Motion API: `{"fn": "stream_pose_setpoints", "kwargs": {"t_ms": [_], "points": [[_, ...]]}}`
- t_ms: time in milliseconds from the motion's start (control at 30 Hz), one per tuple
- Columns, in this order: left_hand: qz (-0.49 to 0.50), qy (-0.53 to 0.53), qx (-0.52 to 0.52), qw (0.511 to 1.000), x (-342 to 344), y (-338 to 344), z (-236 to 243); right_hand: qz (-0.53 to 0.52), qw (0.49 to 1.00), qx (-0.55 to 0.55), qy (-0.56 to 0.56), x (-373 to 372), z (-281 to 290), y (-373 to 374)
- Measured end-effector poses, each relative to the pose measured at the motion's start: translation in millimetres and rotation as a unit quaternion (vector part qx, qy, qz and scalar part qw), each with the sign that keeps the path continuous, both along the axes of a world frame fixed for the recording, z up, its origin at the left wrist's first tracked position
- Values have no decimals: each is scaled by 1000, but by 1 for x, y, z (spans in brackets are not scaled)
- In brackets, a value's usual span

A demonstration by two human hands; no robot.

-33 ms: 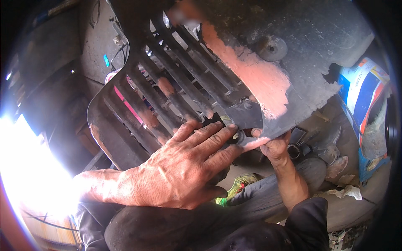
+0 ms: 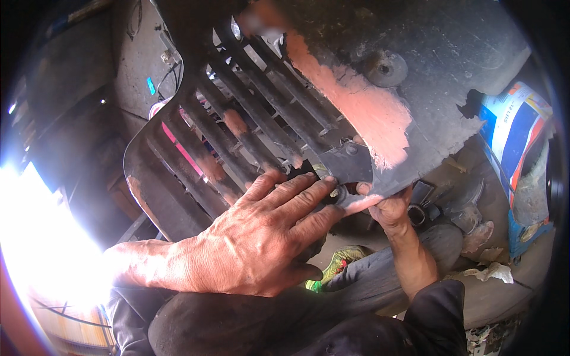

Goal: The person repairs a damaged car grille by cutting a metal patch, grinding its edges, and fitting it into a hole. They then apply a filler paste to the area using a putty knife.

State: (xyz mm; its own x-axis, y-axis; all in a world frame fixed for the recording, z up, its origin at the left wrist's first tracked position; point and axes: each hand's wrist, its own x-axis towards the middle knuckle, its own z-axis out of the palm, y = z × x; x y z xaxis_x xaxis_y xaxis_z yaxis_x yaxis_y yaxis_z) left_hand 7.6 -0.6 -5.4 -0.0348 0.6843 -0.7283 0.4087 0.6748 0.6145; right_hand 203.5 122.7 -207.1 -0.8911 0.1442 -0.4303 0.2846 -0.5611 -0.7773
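A dark grey slatted panel (image 2: 436, 89), like a vehicle grille, fills the upper middle and carries a wide smear of pink filler (image 2: 380, 118). Smaller pink patches mark several slats. My left hand (image 2: 261, 237) lies palm down over the panel's lower edge, its fingers stretched out across the slat ends. A dark shape shows under its palm, too shaded to name. To the right, my right hand (image 2: 392, 210) grips the panel's lower edge beside a curved opening. Its thumb tip shows inside that opening; the other fingers are mostly hidden.
At the right stands a blue and white bag-like package (image 2: 510, 124). A grey ring-shaped part (image 2: 417, 213) and torn paper (image 2: 493, 273) lie on the floor nearby. A green shoe (image 2: 341, 261) shows below the panel. Glaring light comes from the left.
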Motion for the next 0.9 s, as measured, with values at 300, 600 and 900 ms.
{"fn": "stream_pose_setpoints", "kwargs": {"t_ms": [300, 600, 900], "points": [[0, 4, -3, 1000, -2, 1, -2, -71, 990, -117, -40, -1, -1, -5], [-2, 1, -1, 1000, -3, 1, -1, -44, 993, -99, -51, -3, 0, -3], [1, -8, 6, 1000, -6, 2, 0, -38, 996, -81, 21, 2, -9, -6]]}}
